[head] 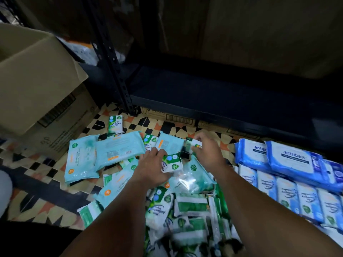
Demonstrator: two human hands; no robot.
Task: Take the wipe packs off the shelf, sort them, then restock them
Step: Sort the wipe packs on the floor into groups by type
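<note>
On floor [55, 184] below bare shelf [213, 86]: packs all off, sorting approx half done. L hand [151, 168] grips small pack [172, 163], R hand [208, 153] pinches another [194, 143]. Blue packs [289, 160] grouped R; restock pending.

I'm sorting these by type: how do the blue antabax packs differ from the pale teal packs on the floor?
The antabax packs are deep blue with white label panels; the pale teal packs are light aqua with orange marks. The antabax packs sit stacked on a neat row at the right; the teal ones lie scattered at mixed angles. Both are flat soft packs of similar size.
</note>
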